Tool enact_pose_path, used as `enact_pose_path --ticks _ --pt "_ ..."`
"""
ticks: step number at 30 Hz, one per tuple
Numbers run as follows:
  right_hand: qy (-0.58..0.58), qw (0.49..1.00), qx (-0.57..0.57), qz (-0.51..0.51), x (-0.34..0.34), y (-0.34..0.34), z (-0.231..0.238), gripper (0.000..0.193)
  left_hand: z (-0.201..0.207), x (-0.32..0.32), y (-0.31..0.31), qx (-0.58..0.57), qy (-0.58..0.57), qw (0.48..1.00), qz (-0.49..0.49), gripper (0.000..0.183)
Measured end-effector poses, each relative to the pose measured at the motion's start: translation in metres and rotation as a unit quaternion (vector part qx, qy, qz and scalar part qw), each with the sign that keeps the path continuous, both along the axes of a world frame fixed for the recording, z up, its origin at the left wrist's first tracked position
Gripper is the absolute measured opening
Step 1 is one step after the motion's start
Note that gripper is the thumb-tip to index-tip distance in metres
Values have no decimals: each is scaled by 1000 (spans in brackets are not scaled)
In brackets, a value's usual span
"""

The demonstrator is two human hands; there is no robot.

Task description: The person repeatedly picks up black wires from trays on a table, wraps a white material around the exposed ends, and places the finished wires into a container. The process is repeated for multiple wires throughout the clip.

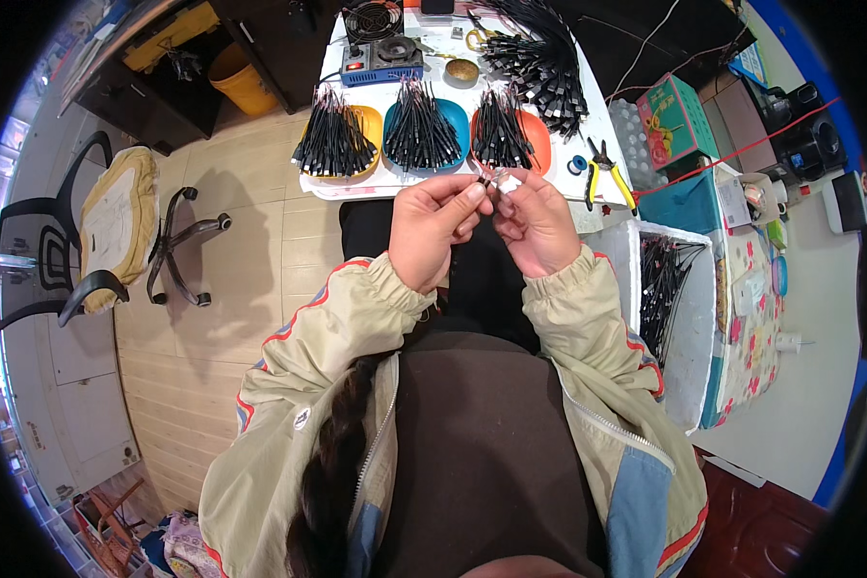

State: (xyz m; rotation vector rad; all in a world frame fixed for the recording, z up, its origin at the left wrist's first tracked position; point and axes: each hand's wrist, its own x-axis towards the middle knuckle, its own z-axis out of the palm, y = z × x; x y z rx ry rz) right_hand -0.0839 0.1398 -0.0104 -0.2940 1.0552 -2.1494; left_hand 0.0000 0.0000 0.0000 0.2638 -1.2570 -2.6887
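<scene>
In front of my body, my left hand (435, 231) and my right hand (538, 229) meet just short of the table's front edge. Both are closed, thumbs and forefingers pinched around a small dark, silver and white piece (492, 177), too small to name. Beyond them, black cables with plug ends lie bunched in three trays: yellow (372, 118), blue (466, 123) and orange (543, 144). Right of the orange tray are a small blue spool (577, 165) and yellow-and-black pliers (611, 177), their jaws apart.
Behind the trays stand a blue soldering device (383, 69), a fan (374, 19) and a round tin (461, 72). A large cable bundle (549, 82) covers the back right. A white foam box (700, 332) of cables sits right of me; an office chair (116, 226) stands left.
</scene>
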Motion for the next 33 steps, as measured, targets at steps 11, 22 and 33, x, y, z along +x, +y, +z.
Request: enact_pose_path --ticks 11,22,33 --pt "15 990 20 140 -17 11 18 26 -1 1 -13 32 -11 988 -152 14" --pt "31 985 -48 161 -22 23 12 23 1 -4 -10 68 -9 982 -174 15" --pt "-28 992 -35 117 -21 17 6 13 -4 -8 -4 -9 28 984 -174 19"
